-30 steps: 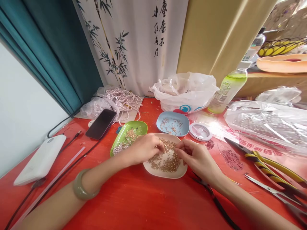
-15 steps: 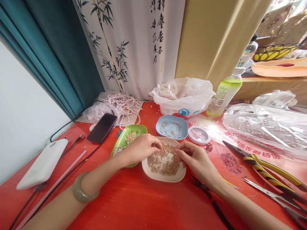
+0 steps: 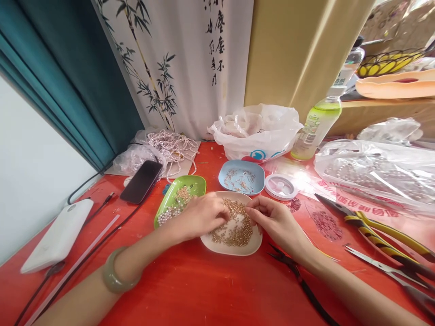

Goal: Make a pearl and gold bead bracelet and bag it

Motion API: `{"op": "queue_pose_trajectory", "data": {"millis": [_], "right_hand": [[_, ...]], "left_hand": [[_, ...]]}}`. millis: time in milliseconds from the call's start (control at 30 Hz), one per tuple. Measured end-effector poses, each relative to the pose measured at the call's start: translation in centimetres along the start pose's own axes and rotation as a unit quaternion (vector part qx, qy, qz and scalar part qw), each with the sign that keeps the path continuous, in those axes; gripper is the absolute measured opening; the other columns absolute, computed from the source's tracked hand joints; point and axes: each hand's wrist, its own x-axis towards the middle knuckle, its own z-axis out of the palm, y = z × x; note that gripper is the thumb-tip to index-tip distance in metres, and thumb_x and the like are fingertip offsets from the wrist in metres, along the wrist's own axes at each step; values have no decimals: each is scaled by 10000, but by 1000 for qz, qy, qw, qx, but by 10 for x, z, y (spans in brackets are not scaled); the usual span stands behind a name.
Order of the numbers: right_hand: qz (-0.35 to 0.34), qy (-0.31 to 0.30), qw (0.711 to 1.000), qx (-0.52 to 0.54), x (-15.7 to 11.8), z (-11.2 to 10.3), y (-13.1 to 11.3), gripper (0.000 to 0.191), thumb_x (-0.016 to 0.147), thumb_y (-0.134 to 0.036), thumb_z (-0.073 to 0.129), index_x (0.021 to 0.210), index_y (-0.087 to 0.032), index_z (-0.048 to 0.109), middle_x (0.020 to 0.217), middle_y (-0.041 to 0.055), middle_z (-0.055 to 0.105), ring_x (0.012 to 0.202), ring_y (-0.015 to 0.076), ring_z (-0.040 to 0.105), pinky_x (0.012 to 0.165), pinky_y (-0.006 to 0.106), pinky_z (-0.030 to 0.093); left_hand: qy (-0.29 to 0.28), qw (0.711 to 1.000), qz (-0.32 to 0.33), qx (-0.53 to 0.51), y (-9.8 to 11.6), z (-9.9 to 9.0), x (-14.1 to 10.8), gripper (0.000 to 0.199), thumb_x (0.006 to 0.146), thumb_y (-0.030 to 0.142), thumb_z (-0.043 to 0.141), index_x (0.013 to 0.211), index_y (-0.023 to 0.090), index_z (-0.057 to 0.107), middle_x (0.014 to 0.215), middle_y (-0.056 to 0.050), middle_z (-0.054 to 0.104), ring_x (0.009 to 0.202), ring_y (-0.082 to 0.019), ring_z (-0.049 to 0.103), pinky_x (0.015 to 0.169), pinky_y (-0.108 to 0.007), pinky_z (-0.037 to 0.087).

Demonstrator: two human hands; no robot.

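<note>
A cream dish [image 3: 249, 246] full of small gold beads [image 3: 238, 231] sits on the red table [image 3: 190, 290]. My left hand [image 3: 202, 215] rests over the dish's left rim, fingertips down among the beads. At the dish's right rim, my right hand [image 3: 277, 222] has thumb and fingers pinched together above the beads. Whether either hand holds a bead is too small to tell. A pale green bangle [image 3: 113, 274] is on my left wrist.
A green dish [image 3: 190, 183] of beads and a blue dish [image 3: 254, 170] lie behind. Also here: a thread spool [image 3: 280, 186], phone [image 3: 141, 181], power bank [image 3: 56, 235], pearl strands [image 3: 173, 147], plastic bags [image 3: 258, 129], bottle [image 3: 314, 127], yellow pliers [image 3: 380, 231], black pliers [image 3: 302, 280], scissors [image 3: 390, 269].
My left fingertips have dropped lower into the gold beads. The right hand has stayed at the dish's right rim. The view has shifted slightly.
</note>
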Motion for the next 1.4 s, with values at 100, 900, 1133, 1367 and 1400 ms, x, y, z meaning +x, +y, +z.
{"op": "queue_pose_trajectory", "data": {"millis": [100,900,1133,1367,1400], "right_hand": [[0,-2,1000,0,0,0,0,107,723,-272,468,672,-177,474,510,-52,487,432,83,439,431,207,339],[-33,14,991,128,-16,14,-8,167,751,-309,480,646,-183,451,532,-39,495,483,87,475,473,210,391],[-74,13,992,102,-15,16,-1,170,758,-314,464,646,-192,426,532,-27,505,478,99,484,466,225,402],[-93,8,993,77,-15,16,0,151,761,-265,440,630,-195,414,516,-29,486,475,103,474,459,227,389],[-93,9,993,76,-15,16,0,150,759,-264,440,628,-195,413,516,-30,483,475,103,475,460,227,389]], "left_hand": [[2,999,15,39,2,0,1,162,722,145,477,731,213,623,769,-7,612,813,-178,484,604,-257,345],[86,735,-171,-651,12,9,8,112,619,175,622,656,116,534,691,-2,526,611,-63,476,577,-186,405],[92,649,-187,-732,10,14,6,179,613,176,675,740,130,558,757,7,535,636,-40,499,611,-157,434],[79,666,-161,-724,10,16,7,113,650,176,655,709,132,570,742,15,535,659,-42,503,589,-140,439],[76,667,-156,-725,10,16,7,103,658,175,649,710,130,572,742,13,534,663,-44,503,590,-140,441]]}}
